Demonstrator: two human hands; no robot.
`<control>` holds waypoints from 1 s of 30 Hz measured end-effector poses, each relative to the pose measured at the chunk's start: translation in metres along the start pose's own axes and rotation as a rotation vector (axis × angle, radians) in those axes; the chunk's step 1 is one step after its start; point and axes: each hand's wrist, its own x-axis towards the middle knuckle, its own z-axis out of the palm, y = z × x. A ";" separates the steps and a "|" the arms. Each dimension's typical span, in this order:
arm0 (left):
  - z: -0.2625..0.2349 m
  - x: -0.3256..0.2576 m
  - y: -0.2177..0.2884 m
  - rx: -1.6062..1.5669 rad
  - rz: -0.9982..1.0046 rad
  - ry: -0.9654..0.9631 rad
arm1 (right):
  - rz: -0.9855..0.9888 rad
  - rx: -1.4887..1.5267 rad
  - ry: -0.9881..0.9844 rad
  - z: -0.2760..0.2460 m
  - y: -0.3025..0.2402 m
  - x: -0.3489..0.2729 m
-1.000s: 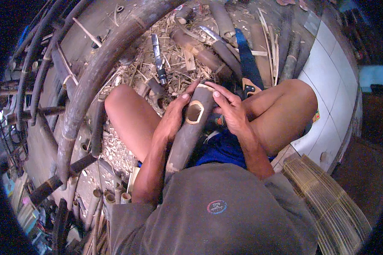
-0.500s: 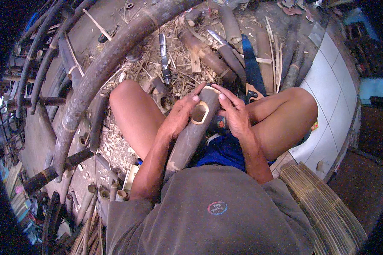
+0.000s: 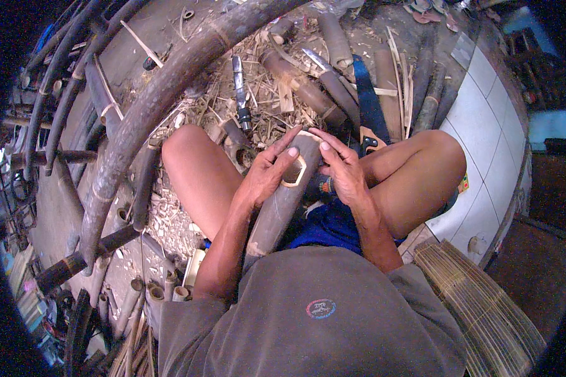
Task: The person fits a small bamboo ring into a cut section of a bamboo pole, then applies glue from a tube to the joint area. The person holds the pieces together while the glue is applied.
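1. The bamboo pole (image 3: 277, 207) was held upright-tilted between the knees, its top end at the middle of the view and a squarish notch (image 3: 294, 171) cut through its wall near that end.
2. The left hand (image 3: 267, 176) was wrapped on the pole's left side, fingers closed on it, one fingertip laid right at the notch's upper edge.
3. The right hand (image 3: 343, 173) was set against the pole's right side, fingers bent over the top rim; whether anything small was pinched there could not be told.
4. Both bare legs were seen flanking the pole, the blue shorts (image 3: 327, 226) just behind it.
5. Just beyond the top end a knife (image 3: 240, 94) was lying on the shavings (image 3: 264, 100), blade away, and a blue-handled saw (image 3: 368, 107) was lying beside the right knee.
6. Farther out, cut bamboo lengths (image 3: 308, 88) and a long bent pole (image 3: 151, 119) were spread over the ground; a slatted mat (image 3: 484, 308) lay at the right, by a tiled floor (image 3: 484, 107).
7. Risk, as judged: a splinter could be driven into the fingertip at the raw notch edge, since bare skin was pressed on cut fibre.
8. The pole could also be let slip sideways if the knees eased, and the thin wall by the notch could be split by hard squeezing.
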 end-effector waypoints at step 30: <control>0.003 -0.002 -0.003 -0.021 -0.017 0.014 | 0.040 -0.058 0.145 -0.002 0.019 0.005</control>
